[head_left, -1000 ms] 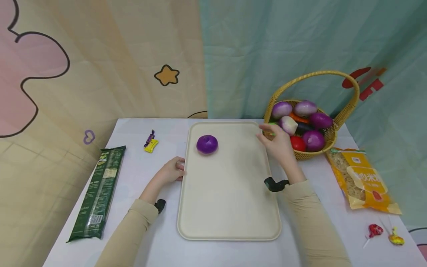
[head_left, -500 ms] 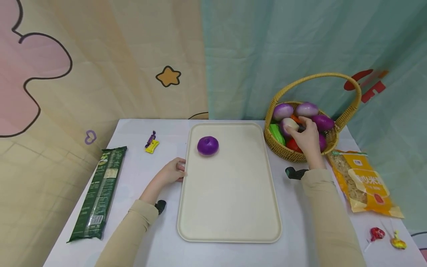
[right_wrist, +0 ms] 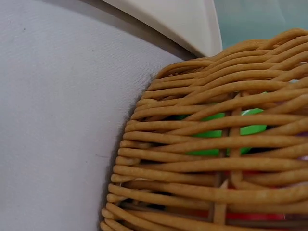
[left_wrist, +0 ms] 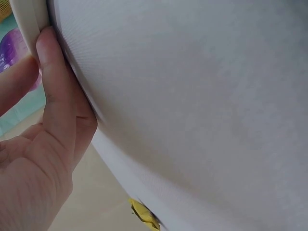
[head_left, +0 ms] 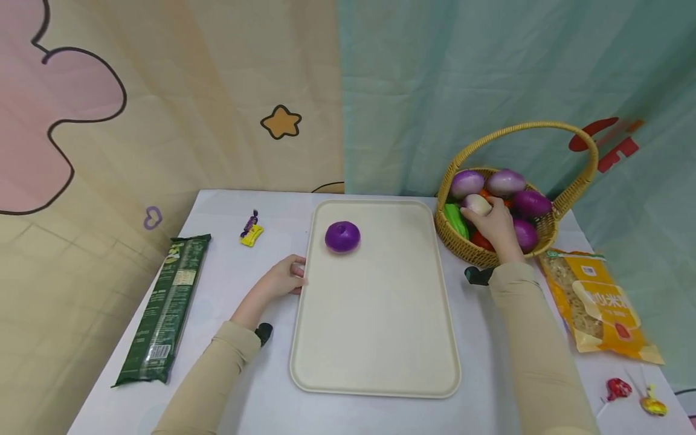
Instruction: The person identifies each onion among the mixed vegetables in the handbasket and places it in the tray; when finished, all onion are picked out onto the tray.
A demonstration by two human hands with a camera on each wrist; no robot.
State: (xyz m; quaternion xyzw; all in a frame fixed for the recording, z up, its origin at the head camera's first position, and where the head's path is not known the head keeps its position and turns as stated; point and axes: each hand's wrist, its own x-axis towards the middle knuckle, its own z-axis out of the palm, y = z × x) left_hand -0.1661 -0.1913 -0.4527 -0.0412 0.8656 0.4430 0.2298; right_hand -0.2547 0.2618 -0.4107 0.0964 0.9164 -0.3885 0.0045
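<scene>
In the head view my left hand (head_left: pixel 280 276) holds the left rim of a cream tray (head_left: pixel 375 314). The left wrist view shows thumb and fingers pinching that rim (left_wrist: pixel 30 21). A round purple onion (head_left: pixel 342 237) sits on the tray's far left part. My right hand (head_left: pixel 497 229) is inside the wicker basket (head_left: pixel 459 244), its thumb and fingers around a round white-and-purple vegetable (head_left: pixel 476 204). Close about it lie purple vegetables (head_left: pixel 531 204), a green one (head_left: pixel 455 220) and a red one (head_left: pixel 481 240), partly hidden by the hand. The right wrist view shows only the basket's woven side (right_wrist: pixel 216 144).
A green long packet (head_left: pixel 165 311) lies at the left, with two wrapped candies (head_left: pixel 251 229) farther back. Right of the basket are a yellow food bag (head_left: pixel 600 302) and two lollipops (head_left: pixel 618 388). The basket's tall handle (head_left: pixel 524 127) arches above its contents.
My right hand has moved right from beside the basket's left rim into it and has taken hold of the white-and-purple vegetable. The left hand stays on the tray rim.
</scene>
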